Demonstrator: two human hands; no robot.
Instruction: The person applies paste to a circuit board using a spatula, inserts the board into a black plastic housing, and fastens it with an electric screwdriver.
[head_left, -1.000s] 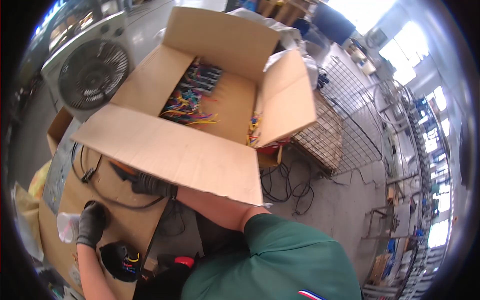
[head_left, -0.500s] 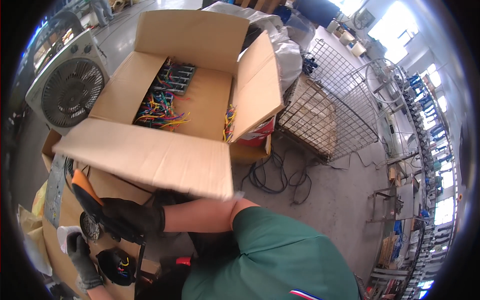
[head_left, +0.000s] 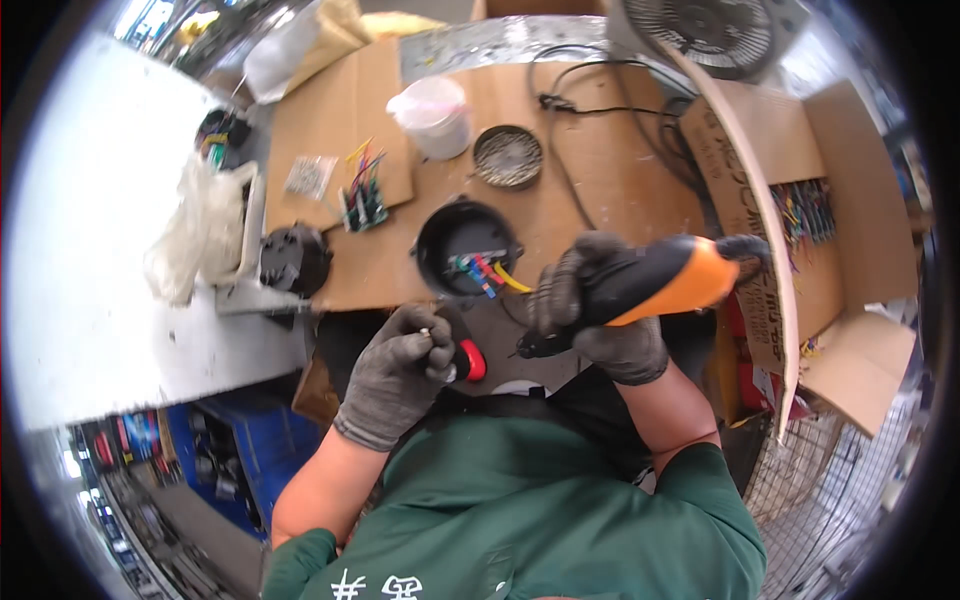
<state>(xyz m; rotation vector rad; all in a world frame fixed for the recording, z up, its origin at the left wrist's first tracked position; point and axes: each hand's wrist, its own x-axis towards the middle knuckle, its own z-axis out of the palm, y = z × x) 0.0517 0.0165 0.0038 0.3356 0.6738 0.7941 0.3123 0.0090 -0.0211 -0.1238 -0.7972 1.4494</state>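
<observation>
My right hand (head_left: 605,310), in a dark grey glove, grips an orange and black electric screwdriver (head_left: 660,285) whose dark tip points left. My gloved left hand (head_left: 400,370) is pinched on a small metallic piece, perhaps a screw, too small to name surely. Beyond both hands, a round black housing (head_left: 430,255) sits on the cardboard-covered bench, with coloured wires and connectors (head_left: 487,270) inside. A round tin of small metal parts (head_left: 508,157) and a white plastic cup (head_left: 437,120) stand farther back. Left of the housing lies a circuit board with wires (head_left: 365,203).
Another black housing (head_left: 295,260) stands at the bench's left edge, near a white table (head_left: 90,230) with a plastic bag (head_left: 200,240). To the right is an open carton (head_left: 860,170) holding wired boards. A black cable (head_left: 565,150) and a fan (head_left: 705,35) are at the back.
The view has swung from the carton to the bench. My left hand has left the white cup and come back near my body, fingers pinched. My right hand still holds the electric screwdriver.
</observation>
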